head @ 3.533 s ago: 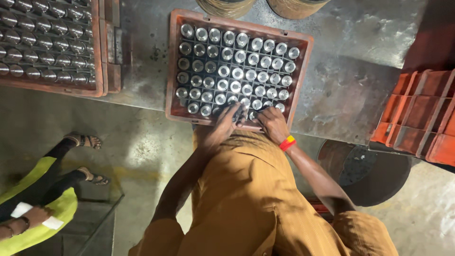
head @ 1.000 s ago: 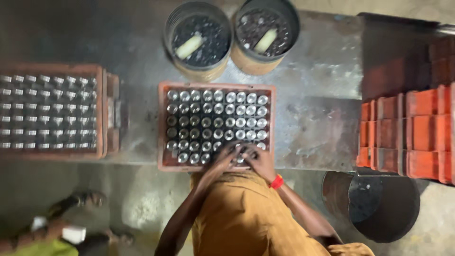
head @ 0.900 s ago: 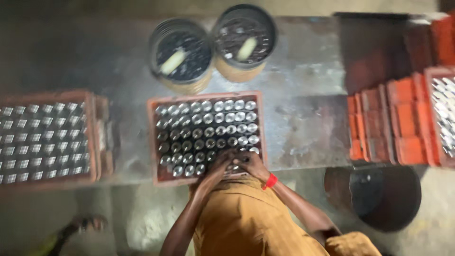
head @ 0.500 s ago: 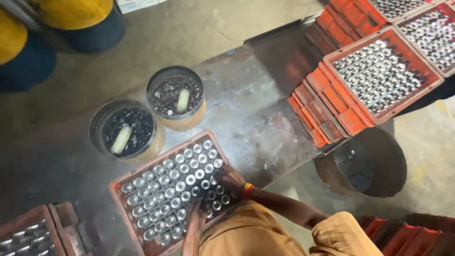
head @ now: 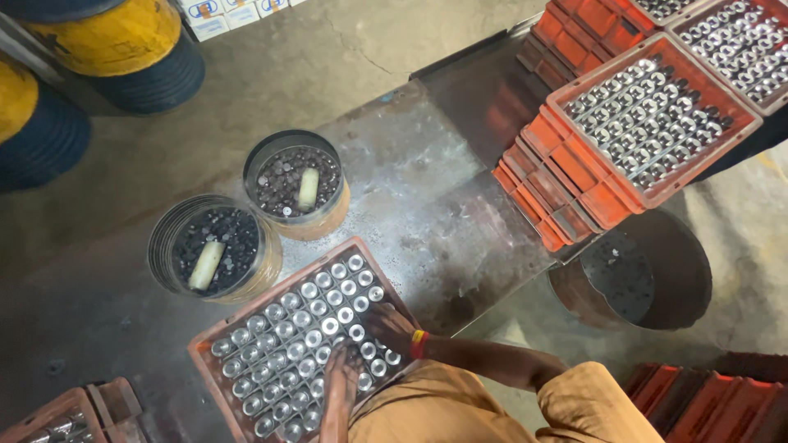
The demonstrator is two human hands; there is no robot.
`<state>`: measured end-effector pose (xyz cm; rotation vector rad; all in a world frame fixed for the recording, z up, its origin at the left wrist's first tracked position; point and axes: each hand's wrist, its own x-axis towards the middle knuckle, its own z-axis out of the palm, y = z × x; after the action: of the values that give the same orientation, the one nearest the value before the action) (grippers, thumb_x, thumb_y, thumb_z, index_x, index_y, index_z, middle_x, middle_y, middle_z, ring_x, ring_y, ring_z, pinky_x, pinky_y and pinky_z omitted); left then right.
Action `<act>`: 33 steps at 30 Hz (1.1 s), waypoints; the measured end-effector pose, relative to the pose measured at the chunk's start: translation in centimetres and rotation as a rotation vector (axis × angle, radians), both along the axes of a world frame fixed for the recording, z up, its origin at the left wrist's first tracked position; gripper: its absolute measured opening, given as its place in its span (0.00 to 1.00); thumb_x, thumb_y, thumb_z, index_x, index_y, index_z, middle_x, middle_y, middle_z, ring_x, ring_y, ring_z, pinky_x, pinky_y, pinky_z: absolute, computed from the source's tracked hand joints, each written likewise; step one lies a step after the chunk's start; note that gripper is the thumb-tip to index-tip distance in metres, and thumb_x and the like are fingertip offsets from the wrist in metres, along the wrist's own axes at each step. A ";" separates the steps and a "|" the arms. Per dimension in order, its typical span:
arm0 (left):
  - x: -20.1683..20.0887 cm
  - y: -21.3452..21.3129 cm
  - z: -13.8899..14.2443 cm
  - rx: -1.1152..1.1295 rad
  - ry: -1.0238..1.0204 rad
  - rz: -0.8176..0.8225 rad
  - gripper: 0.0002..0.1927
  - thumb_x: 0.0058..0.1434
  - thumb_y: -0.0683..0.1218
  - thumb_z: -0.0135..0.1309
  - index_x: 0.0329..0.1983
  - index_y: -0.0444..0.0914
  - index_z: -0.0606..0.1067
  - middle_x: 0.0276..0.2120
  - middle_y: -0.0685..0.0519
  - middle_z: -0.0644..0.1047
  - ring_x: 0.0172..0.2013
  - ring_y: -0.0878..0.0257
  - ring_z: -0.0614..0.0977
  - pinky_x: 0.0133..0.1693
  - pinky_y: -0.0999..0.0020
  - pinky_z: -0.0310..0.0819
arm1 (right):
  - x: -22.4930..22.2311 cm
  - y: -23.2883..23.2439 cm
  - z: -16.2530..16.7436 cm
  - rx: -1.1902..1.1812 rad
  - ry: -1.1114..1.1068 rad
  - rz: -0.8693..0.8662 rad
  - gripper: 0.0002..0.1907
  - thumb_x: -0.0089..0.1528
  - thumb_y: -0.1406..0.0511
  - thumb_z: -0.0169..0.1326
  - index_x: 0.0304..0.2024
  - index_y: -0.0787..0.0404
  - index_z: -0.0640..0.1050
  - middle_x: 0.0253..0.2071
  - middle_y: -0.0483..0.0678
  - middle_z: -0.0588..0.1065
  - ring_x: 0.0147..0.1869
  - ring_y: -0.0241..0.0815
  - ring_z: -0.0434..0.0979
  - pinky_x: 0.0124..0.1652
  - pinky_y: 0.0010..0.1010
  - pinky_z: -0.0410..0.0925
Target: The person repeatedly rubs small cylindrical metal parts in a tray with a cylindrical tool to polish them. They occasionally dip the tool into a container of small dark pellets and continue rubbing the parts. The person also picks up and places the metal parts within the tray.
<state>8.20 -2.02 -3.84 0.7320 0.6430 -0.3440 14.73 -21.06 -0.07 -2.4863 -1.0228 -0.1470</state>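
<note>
Still both your hands on the near crate; only your view has swung right.

Your left hand point(head: 338, 392) lies flat, fingers spread, on the metal cups point(head: 316, 336) at the crate's point(head: 215, 367) near edge, and your right hand point(head: 389, 326), red band at the wrist, rests open on the cups at its near right corner; neither grip is closed on a cup, as half a second ago. The crate sits at the near edge of the bench point(head: 427, 197), looking full. Two tubs point(head: 297, 182) of dark pieces stand just beyond it. What has come into view is the stack of orange crates point(head: 648, 115) at the bench's right end, cups in the top ones, and a dark bin point(head: 632, 271) on the floor below.
</note>
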 end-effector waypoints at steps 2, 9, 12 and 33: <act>0.0 -0.2 0.0 0.148 0.089 -0.074 0.16 0.68 0.50 0.47 0.55 0.40 0.73 0.32 0.56 0.75 0.28 0.65 0.73 0.30 0.70 0.68 | 0.1 -0.1 -0.1 0.083 -0.176 -0.038 0.21 0.54 0.65 0.54 0.49 0.60 0.79 0.51 0.50 0.77 0.66 0.55 0.71 0.60 0.47 0.64; -2.2 -0.6 0.4 0.374 -0.111 -0.325 0.20 0.70 0.56 0.51 0.56 0.38 0.71 0.21 0.60 0.64 0.18 0.73 0.62 0.17 0.76 0.47 | -2.0 -1.4 0.5 0.657 0.799 -0.086 0.20 0.59 0.68 0.59 0.55 0.57 0.77 0.46 0.48 0.81 0.52 0.39 0.77 0.52 0.33 0.72; -2.1 -1.3 0.2 0.065 -0.075 -0.375 0.20 0.67 0.52 0.51 0.61 0.56 0.68 0.20 0.63 0.64 0.16 0.73 0.61 0.17 0.76 0.51 | -3.4 -1.4 -0.5 0.736 1.214 -0.032 0.16 0.63 0.67 0.59 0.54 0.60 0.78 0.45 0.44 0.80 0.49 0.31 0.77 0.49 0.27 0.73; -1.7 0.7 -0.4 0.271 0.109 0.008 0.26 0.64 0.56 0.49 0.64 0.44 0.71 0.47 0.55 0.76 0.38 0.66 0.77 0.37 0.69 0.73 | 3.7 -1.6 0.4 0.449 0.373 -0.265 0.15 0.59 0.71 0.57 0.49 0.59 0.80 0.48 0.53 0.79 0.49 0.56 0.80 0.46 0.40 0.73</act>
<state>6.51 -1.32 -4.29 0.9739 0.8054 -0.2933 18.45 -22.64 0.31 -2.1149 -0.4445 0.0093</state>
